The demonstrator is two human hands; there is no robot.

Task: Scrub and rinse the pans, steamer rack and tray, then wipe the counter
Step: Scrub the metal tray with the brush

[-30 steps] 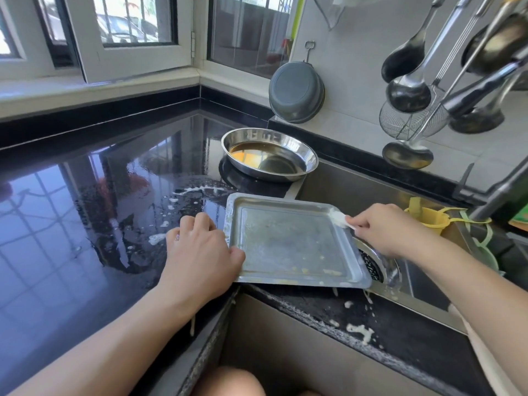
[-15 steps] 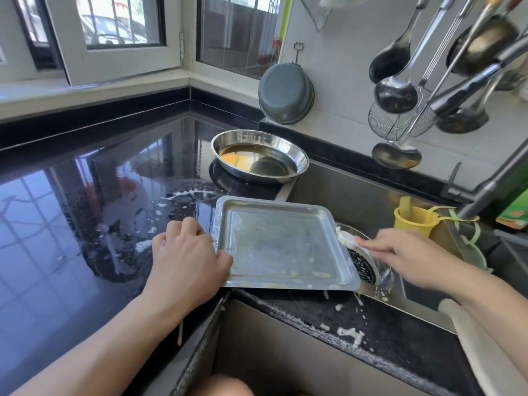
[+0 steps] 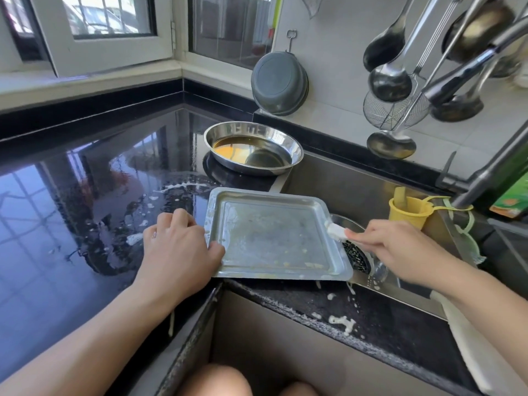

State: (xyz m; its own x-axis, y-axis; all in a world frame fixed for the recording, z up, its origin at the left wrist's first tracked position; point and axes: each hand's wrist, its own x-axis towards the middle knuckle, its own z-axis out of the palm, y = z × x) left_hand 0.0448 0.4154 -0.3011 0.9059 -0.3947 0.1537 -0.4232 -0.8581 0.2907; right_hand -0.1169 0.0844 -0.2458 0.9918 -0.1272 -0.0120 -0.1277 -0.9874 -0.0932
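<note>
A square metal tray [image 3: 274,235] smeared with pale residue lies at the counter's edge, its right side hanging over the sink [image 3: 365,195]. My left hand [image 3: 177,250] grips the tray's left rim, thumb on top. My right hand [image 3: 391,247] pinches a small white strip of residue [image 3: 335,231] at the tray's right rim, above the sink strainer [image 3: 357,257]. A round steel pan [image 3: 254,148] with brownish liquid sits behind the tray on the black counter [image 3: 85,218].
White spatters dot the wet counter left of the tray and the front ledge [image 3: 343,321]. A yellow funnel cup [image 3: 408,212] stands in the sink. A grey basin [image 3: 278,82], ladles and a wire skimmer [image 3: 394,110] hang on the wall; the tap [image 3: 497,167] reaches in from the right.
My right hand dipped toward the strainer, then came back to the tray's right rim with the white strip pinched. My left hand kept its hold on the tray, which barely shifted.
</note>
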